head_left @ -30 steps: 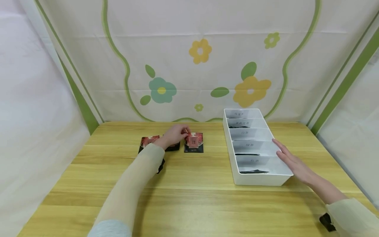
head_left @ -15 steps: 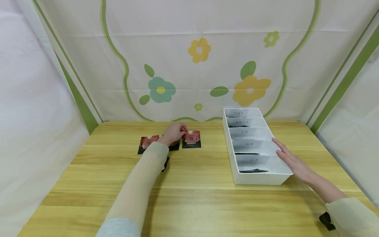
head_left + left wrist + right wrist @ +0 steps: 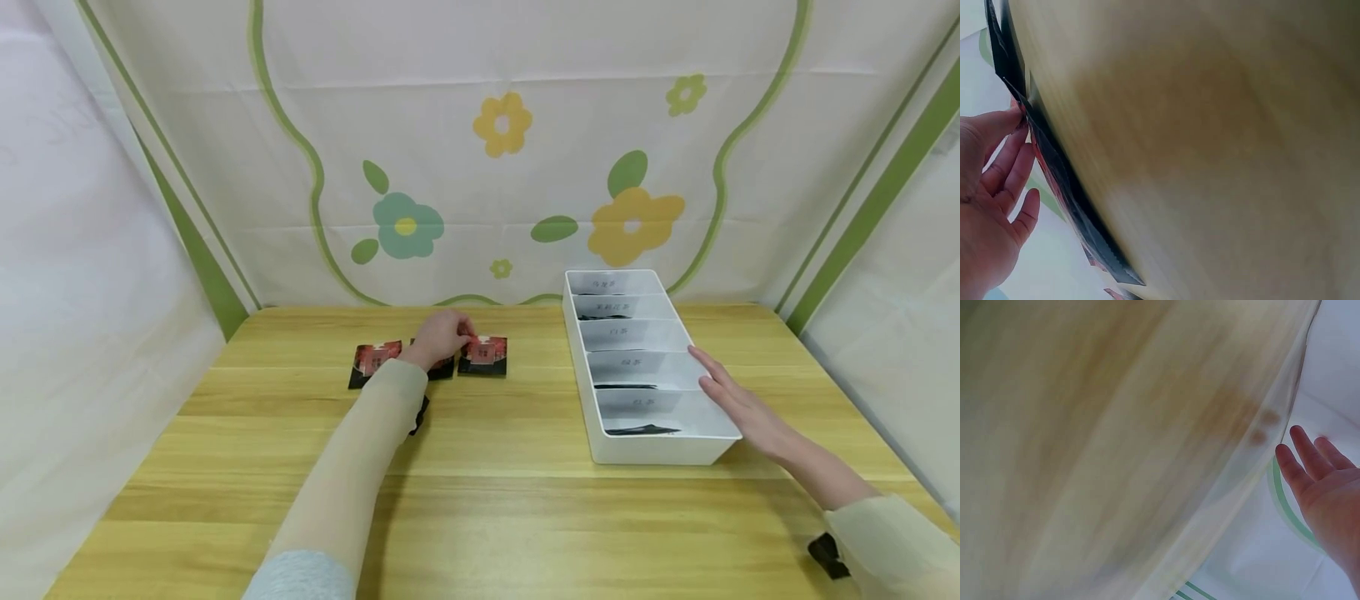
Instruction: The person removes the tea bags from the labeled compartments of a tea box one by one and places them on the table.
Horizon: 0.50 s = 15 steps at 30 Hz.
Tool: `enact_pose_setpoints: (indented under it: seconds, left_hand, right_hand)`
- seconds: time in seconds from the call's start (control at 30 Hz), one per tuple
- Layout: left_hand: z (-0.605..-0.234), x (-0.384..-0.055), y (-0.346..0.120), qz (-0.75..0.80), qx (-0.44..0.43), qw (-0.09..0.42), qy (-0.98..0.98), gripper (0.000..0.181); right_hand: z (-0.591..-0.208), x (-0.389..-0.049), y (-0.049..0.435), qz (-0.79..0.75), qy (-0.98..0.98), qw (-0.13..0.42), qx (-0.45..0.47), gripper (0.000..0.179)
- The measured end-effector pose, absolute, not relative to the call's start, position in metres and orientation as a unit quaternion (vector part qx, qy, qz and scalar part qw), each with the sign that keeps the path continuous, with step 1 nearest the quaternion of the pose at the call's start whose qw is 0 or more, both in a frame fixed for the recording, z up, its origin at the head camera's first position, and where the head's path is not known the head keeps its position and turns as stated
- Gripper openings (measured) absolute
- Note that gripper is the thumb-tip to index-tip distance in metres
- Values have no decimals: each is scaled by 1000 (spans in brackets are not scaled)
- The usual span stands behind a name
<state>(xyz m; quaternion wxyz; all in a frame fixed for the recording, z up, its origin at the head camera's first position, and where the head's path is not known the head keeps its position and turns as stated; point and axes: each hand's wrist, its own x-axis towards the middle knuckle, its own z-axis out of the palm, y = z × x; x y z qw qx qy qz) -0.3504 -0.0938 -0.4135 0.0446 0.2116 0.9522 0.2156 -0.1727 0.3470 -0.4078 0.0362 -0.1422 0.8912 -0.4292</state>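
At the back of the table, my left hand (image 3: 441, 337) pinches the top left corner of a red and black tea sachet (image 3: 483, 357). In the left wrist view the thumb and fingers meet at the sachet's edge, close over the wood. Two more such sachets lie to its left; the outer tea sachet (image 3: 375, 362) shows plainly, and the middle one is partly hidden behind the hand. My right hand (image 3: 738, 408) rests with extended fingers along the right side of a white divided box (image 3: 660, 452); its straight fingers also show in the right wrist view.
The box stands on the wooden table (image 3: 510, 517), its several compartments in a row with printed labels, dark sachets lying in some of them. A white flowered cloth (image 3: 450, 150) rises directly behind the table, with white cloth at both sides.
My left hand has shifted the pinched sachet slightly left, closer to the middle one; it tilted and then came down flatter. The right hand has stayed at the box.
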Motion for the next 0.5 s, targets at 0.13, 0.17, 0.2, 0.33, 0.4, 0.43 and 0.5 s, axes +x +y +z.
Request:
enact_pose_setpoints:
  seconds: [0.13,0.17,0.2,0.33,0.4,0.43,0.5]
  left_hand:
    - [-414,-350,-94,212,207,41,954,9]
    - [-414,-350,-94,212,206,40,955,9]
    - [-414,-350,-94,212,204,40,955,8]
    - [-415,-349,-94,219,197,43,955,8]
    - [-415,-349,-95,222,195,42,954,8]
    - [-415,-349,-95,225,194,43,954,8]
    - [-415,-349,-95,226,194,40,954,9]
  right_hand:
    - [-409,-173,347,-428,892,34,-143,54]
    - [-409,-173,347,-429,891,34,-143,54]
    - [-409,-173,347,-428,892,34,-144,54]
    - [-409,-173,348,-429,891,34,-144,55]
    - [-408,-173,347,-428,892,34,-141,54]
    - [-408,-173,347,-429,892,34,-141,54]
    - [-408,-173,347,-428,892,33,-141,54]
